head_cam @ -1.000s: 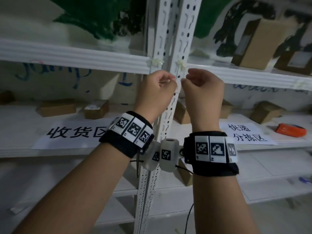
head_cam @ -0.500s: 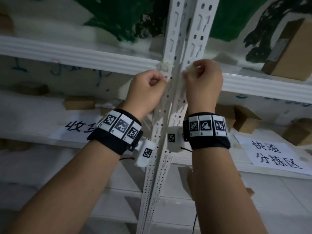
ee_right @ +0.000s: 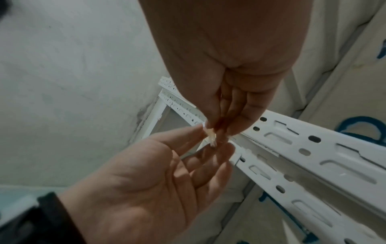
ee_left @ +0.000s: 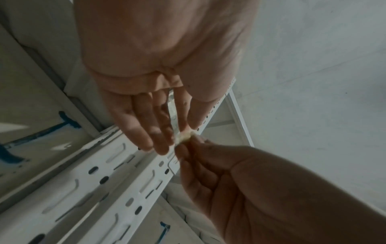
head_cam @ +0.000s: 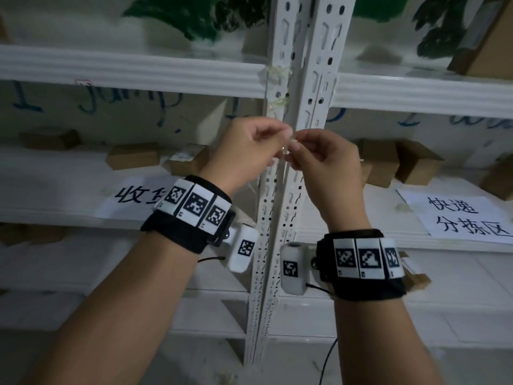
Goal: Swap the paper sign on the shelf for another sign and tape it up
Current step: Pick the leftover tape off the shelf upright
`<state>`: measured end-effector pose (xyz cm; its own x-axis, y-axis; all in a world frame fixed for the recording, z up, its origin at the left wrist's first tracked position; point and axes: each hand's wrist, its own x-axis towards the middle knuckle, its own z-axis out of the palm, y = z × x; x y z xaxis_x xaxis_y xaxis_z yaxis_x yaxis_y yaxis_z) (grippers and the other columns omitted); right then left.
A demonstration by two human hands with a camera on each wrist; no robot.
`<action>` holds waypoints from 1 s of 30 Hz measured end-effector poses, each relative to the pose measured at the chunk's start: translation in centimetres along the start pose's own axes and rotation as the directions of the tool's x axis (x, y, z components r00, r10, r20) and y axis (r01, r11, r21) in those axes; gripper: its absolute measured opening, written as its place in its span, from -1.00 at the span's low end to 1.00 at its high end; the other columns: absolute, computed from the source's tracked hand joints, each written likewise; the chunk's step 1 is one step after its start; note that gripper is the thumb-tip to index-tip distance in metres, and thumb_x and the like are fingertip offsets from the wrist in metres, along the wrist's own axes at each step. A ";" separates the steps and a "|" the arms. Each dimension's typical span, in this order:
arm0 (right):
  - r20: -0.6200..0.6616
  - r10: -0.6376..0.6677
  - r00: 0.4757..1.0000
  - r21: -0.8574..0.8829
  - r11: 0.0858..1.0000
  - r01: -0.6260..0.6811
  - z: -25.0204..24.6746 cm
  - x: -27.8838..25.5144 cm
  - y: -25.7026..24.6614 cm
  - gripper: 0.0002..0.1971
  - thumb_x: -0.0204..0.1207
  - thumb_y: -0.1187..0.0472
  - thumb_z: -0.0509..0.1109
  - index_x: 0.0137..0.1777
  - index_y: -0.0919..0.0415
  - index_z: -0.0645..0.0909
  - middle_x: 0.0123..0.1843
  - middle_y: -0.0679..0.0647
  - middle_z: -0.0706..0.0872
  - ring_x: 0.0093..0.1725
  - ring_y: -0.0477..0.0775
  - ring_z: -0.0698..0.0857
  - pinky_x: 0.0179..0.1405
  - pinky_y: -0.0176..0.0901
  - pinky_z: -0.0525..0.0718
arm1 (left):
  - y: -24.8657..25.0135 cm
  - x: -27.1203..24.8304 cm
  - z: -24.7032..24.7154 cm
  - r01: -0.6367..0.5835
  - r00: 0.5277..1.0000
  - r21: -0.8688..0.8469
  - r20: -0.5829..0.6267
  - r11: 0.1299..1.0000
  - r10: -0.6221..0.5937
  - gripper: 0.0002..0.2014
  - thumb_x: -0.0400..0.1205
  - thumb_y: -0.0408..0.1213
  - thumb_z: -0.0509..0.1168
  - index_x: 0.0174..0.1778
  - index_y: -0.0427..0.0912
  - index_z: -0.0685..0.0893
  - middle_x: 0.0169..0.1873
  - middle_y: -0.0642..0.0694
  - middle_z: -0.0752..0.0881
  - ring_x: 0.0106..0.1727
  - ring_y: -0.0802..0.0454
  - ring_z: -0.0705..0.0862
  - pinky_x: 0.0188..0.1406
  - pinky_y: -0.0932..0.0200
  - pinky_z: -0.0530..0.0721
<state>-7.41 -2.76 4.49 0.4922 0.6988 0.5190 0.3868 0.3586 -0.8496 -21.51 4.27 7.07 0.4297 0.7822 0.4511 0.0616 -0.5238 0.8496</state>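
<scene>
My left hand [head_cam: 279, 138] and right hand [head_cam: 295, 148] meet in front of the white perforated shelf upright [head_cam: 315, 79]. Between their fingertips they pinch a small crumpled wad of clear tape [head_cam: 289, 147]. The left wrist view has the wad [ee_left: 183, 136] between my left hand [ee_left: 177, 132] and the right fingertips [ee_left: 188, 148]. In the right wrist view my right hand [ee_right: 213, 132] pinches the wad [ee_right: 211, 140] from above, and the left fingers [ee_right: 217, 150] touch it from below. One paper sign [head_cam: 133, 195] lies on the shelf at the left, another paper sign [head_cam: 460, 215] at the right.
Scraps of old tape [head_cam: 277, 72] cling to the upright where the upper shelf beam [head_cam: 138, 69] joins it. Several small cardboard boxes [head_cam: 133, 159] stand on the middle shelf behind the signs, and a larger box [head_cam: 488, 45] sits top right.
Both hands have come down from the joint of beam and upright to a spot lower in front of the upright, fingertips now together on the tape wad.
</scene>
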 end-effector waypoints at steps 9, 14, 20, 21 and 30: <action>0.013 -0.102 0.995 -0.213 0.972 0.102 -2.2 -1.5 0.1 -0.88 0.64 0.15 0.70 0.12 0.03 0.85 0.00 -0.04 0.91 -0.12 -0.22 0.89 -0.08 -0.37 0.83 | -0.6 -0.8 0.8 0.058 0.998 -0.142 0.040 0.988 -0.052 -0.79 0.66 -0.33 0.59 0.13 -0.34 0.80 -0.10 -0.24 0.91 -0.18 -0.08 0.93 -0.12 0.05 0.94; -0.030 -0.041 0.999 -0.048 0.998 0.039 -2.8 -1.5 -0.1 -0.81 0.64 0.33 0.64 -0.07 0.07 0.71 -0.07 0.14 0.93 -0.01 0.18 0.94 0.08 0.15 0.97 | -1.0 -0.3 0.0 0.187 0.978 -0.116 -0.066 0.975 -0.196 -0.62 0.81 0.14 0.32 0.10 -0.15 0.78 -0.04 -0.07 0.92 -0.29 -0.05 0.91 -0.47 0.24 0.74; 0.223 0.115 0.968 -0.230 0.971 -0.063 -2.8 -2.0 -0.4 -0.72 0.73 0.30 0.33 -0.04 0.03 0.86 -0.25 0.10 0.92 -0.34 0.00 0.73 -0.20 0.05 0.73 | -2.1 1.2 -1.1 0.214 0.967 -0.103 -0.118 0.971 -0.226 -0.74 0.87 -0.06 0.29 0.05 -0.12 0.79 -0.02 -0.07 0.91 -0.39 0.11 0.81 -0.50 0.28 0.60; 0.274 0.174 0.946 -0.277 0.956 -0.095 -2.8 -2.0 -0.7 -0.74 0.76 0.26 0.35 0.00 0.02 0.87 -0.29 0.09 0.92 -0.40 -0.04 0.69 -0.25 -0.03 0.69 | -2.1 1.3 -1.2 0.207 0.970 -0.089 -0.114 0.974 -0.217 -0.76 0.86 -0.08 0.28 0.05 -0.11 0.79 -0.02 -0.06 0.91 -0.38 0.12 0.81 -0.49 0.29 0.61; 0.563 0.435 0.703 -0.434 0.879 -0.196 -3.2 -2.1 0.5 0.16 0.55 0.36 0.75 0.92 -0.32 0.11 0.22 -0.06 0.97 0.07 -0.13 0.98 0.27 -0.05 0.92 | -1.6 3.2 -0.4 0.127 0.979 -0.003 -0.162 0.992 -0.126 -0.87 0.80 -0.13 0.36 0.06 -0.06 0.79 -0.04 0.02 0.90 -0.34 0.16 0.86 -0.31 0.23 0.69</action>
<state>-5.73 -6.00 3.26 0.0750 0.9955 -0.0575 0.5823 -0.0906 -0.8079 -20.59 7.74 7.31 0.2668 0.8863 0.3786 0.1128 -0.4188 0.9010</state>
